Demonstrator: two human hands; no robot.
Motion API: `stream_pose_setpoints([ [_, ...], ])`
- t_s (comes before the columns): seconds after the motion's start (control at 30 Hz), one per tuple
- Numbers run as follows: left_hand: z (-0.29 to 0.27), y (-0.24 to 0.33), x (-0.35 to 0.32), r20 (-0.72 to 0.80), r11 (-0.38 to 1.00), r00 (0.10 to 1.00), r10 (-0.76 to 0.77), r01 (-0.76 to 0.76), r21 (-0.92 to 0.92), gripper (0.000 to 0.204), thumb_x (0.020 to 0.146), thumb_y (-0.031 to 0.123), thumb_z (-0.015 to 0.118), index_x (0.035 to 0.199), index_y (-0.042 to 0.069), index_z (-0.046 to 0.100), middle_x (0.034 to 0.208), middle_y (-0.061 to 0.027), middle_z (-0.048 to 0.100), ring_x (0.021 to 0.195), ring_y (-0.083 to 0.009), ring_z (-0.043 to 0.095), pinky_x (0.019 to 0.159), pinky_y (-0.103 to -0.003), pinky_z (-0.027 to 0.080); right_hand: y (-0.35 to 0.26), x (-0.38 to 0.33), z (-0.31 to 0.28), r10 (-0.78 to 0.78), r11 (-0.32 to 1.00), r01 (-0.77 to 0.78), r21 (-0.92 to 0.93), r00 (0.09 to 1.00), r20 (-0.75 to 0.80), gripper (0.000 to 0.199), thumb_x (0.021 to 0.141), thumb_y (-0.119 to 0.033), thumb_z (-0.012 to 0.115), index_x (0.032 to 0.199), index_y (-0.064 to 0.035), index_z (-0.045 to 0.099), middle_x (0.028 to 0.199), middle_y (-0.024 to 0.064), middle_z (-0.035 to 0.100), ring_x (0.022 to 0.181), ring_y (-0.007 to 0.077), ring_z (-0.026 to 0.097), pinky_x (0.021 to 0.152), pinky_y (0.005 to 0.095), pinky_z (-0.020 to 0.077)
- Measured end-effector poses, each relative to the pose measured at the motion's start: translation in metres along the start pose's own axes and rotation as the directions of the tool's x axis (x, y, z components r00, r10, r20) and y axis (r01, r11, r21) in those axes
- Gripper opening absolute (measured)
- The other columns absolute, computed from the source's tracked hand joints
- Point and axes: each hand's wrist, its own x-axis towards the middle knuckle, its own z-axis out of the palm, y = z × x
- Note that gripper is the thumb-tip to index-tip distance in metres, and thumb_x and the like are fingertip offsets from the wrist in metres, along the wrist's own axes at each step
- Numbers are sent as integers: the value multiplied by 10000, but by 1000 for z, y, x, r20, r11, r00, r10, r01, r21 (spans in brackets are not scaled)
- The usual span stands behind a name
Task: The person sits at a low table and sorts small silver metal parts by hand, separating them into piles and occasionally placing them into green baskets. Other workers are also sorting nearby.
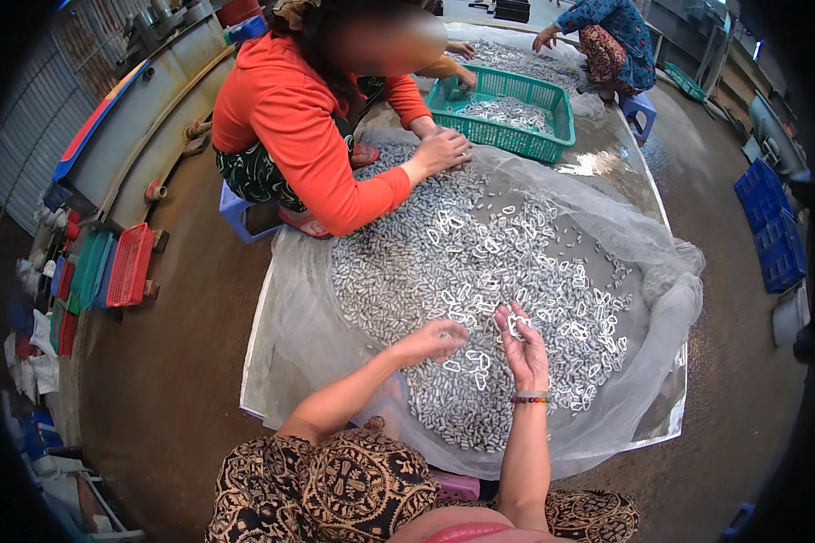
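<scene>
My right hand is raised palm up over the pile, fingers curled around a pale, open-centred oval link. My left hand hovers just to its left, fingers slightly bent and apart, with nothing visible in it. Beneath both lies a wide spread of small silver-grey pellet-like pieces. Mixed among them are many pale oval links, densest at the middle and right. Everything rests on a translucent white mesh sheet, bunched up around its edges.
Across the pile, a person in an orange top leans in with both hands on the pieces. A green basket with pieces stands beyond. Another person crouches at the far right. Blue crates and a red basket flank the floor.
</scene>
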Motion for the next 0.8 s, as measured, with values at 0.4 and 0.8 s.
stream_pose_setpoints([
  [0.4,-29,-29,30,-37,246,855,517,-107,963,322,893,294,499,989,6,608,898,-158,600,822,-294,584,717,-416,466,-27,-17,5,-107,966,130,-224,988,112,426,876,-66,487,1253,99,378,1254,276,444,1150,377,480,977,425,438],
  [0.8,-3,15,36,-86,917,987,139,-95,387,269,789,185,665,978,19,569,764,-30,555,549,-113,482,444,-240,376,5,-17,-26,178,980,-185,68,979,100,556,968,-427,333,1339,-12,340,977,154,583,818,258,596,739,364,526],
])
